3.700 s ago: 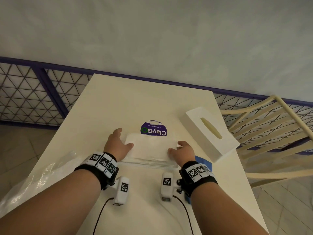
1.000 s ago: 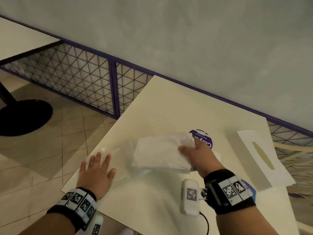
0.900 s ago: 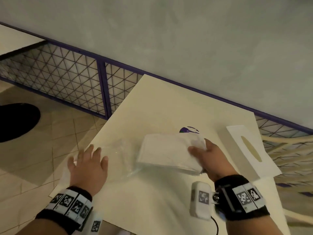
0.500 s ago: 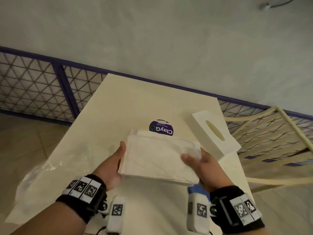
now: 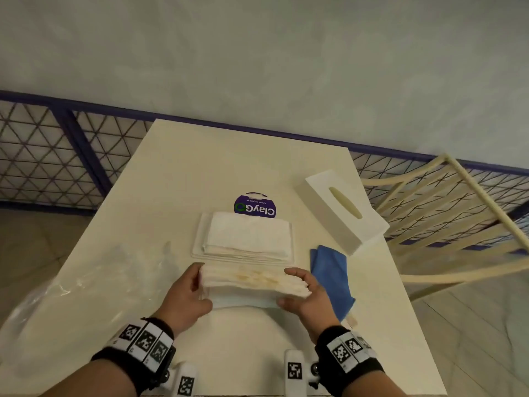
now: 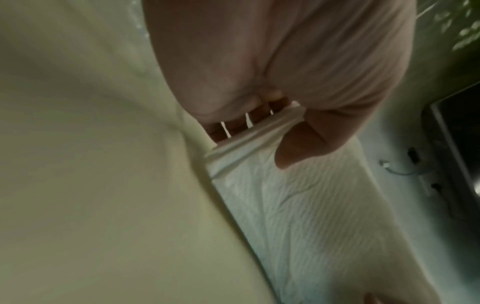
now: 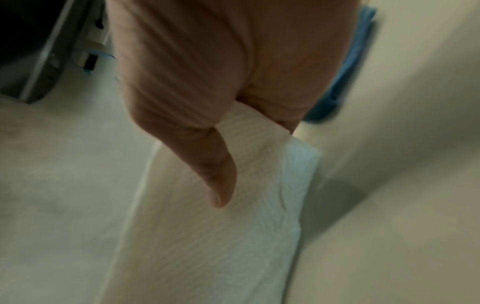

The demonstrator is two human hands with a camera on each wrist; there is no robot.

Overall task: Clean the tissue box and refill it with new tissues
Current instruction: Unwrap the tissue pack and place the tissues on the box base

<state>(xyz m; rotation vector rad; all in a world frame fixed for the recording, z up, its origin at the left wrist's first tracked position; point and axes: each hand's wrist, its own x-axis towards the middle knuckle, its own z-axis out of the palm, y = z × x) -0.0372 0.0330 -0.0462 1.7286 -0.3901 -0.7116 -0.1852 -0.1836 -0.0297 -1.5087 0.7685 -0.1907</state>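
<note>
Both my hands hold a thick stack of white tissues [image 5: 252, 285] just above the near middle of the table. My left hand [image 5: 197, 290] grips its left end, the thumb on the near face and the fingers behind, and my right hand [image 5: 294, 290] grips the right end the same way. The left wrist view shows the thumb of my left hand [image 6: 259, 139] lying on the stack [image 6: 311, 216]. In the right wrist view my right hand [image 7: 246, 154] pinches the stack [image 7: 207, 246]. A second tissue stack [image 5: 249, 233] lies just beyond on a flat white panel [image 5: 197, 253]. The white tissue box [image 5: 343, 210] stands at the right, slot up.
A blue cloth [image 5: 329, 273] lies right of my right hand, also in the right wrist view [image 7: 345, 67]. A crumpled clear plastic wrapper [image 5: 86, 285] covers the table's left edge. A purple round sticker [image 5: 254, 206] sits behind the stacks. A cream chair [image 5: 458, 224] stands off the right edge.
My left hand left the plastic wrapper and took the stack's left end. The stack came toward me, and both hands now hold it in front of the second stack.
</note>
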